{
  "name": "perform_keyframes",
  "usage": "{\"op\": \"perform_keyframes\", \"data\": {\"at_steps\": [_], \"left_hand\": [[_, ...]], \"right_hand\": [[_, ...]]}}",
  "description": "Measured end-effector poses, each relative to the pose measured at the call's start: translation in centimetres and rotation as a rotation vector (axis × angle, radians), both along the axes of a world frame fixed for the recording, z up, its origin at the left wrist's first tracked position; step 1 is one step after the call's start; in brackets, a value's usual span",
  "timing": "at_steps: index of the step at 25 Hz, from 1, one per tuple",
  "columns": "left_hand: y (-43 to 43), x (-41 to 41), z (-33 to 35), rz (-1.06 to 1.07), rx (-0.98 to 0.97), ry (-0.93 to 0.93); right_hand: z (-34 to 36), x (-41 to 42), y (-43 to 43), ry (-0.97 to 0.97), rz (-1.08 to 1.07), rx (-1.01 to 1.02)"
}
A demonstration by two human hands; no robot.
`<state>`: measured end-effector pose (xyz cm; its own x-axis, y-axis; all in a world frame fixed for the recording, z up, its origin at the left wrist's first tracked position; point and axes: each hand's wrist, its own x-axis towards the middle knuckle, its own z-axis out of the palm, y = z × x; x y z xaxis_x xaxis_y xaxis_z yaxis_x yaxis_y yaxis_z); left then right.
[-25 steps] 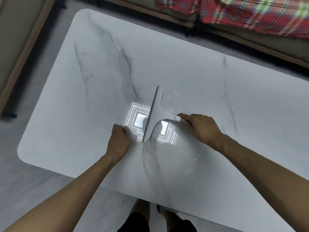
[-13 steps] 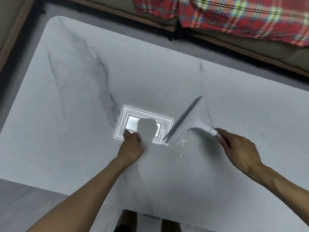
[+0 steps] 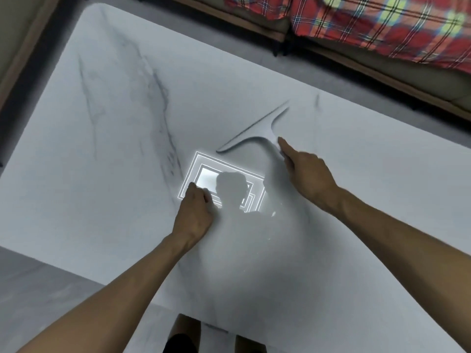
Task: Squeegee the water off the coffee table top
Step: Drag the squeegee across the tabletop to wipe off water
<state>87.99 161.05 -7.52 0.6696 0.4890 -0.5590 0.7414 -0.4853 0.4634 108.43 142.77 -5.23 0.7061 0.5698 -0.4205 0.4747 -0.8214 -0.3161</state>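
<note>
The right hand (image 3: 307,175) grips the handle of the grey squeegee (image 3: 257,133), whose blade lies across the middle of the white marble desk (image 3: 107,174) (a ceiling light glares there). The left hand (image 3: 195,215) rests clenched, empty, on the desk nearby.
</note>
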Motion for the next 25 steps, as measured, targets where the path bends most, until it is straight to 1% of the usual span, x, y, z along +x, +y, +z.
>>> {"op": "perform_keyframes", "data": {"at_steps": [2, 3, 5, 7, 9, 11, 14, 16, 18, 20, 25], "left_hand": [[-1.0, 1.2, 0.0, -0.051, -0.026, -0.007], [-1.6, 1.8, -0.2, -0.113, -0.04, 0.011], [-3.0, 3.1, -0.8, -0.294, -0.096, 0.151], [-4.0, 4.3, -1.1, -0.407, -0.123, 0.289], [-4.5, 5.3, -1.1, -0.424, -0.131, 0.349], [-4.6, 6.0, -1.2, -0.405, -0.152, 0.391], [-5.1, 6.6, -1.4, -0.382, -0.162, 0.413], [-5.3, 6.6, -1.6, -0.391, -0.142, 0.406], [-5.3, 6.5, -1.8, -0.392, -0.131, 0.41], [-5.3, 6.7, -1.7, -0.392, -0.125, 0.409], [-5.6, 7.4, -0.7, -0.408, -0.125, 0.423]], "right_hand": [[1.2, -2.0, -5.6, 0.032, -0.008, -0.079], [2.1, -3.2, -8.2, 0.046, -0.015, -0.133], [4.4, -4.6, -12.5, 0.056, -0.022, -0.222], [6.2, -4.1, -14.4, 0.065, -0.034, -0.213], [6.5, -1.0, -13.6, 0.012, -0.072, -0.129], [5.7, 3.4, -10.6, -0.052, -0.145, -0.024], [3.6, 9.0, -6.2, -0.022, -0.244, -0.025], [2.4, 10.2, -5.3, 0.018, -0.302, -0.059], [1.9, 8.4, -6.3, 0.031, -0.309, -0.098], [2.2, 4.8, -8.5, 0.044, -0.297, -0.116], [5.8, -4.6, -14.0, 0.204, -0.302, -0.222]]}}
